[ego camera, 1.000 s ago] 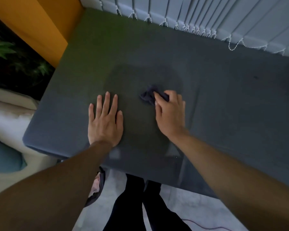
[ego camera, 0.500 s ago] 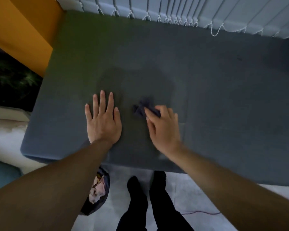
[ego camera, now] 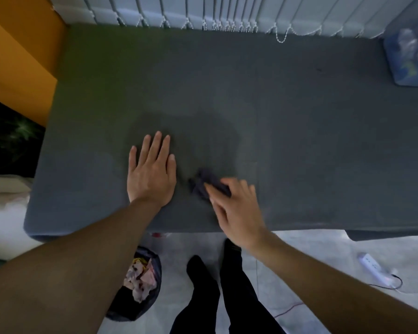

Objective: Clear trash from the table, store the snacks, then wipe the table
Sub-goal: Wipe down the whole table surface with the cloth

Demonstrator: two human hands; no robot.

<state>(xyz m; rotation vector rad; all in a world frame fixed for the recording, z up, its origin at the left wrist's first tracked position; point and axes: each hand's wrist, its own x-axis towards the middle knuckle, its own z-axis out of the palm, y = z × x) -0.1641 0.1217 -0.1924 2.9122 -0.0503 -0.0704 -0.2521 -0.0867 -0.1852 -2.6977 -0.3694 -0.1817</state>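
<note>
Right hand grips the bunched cloth near the surface's front edge, left hand flat alongside, so I'd flatten the cloth and wipe in overlapping strokes.

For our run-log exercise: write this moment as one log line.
phase: wiping | left hand: flat on table | right hand: holds dark cloth on table | trash bag: on floor
</note>
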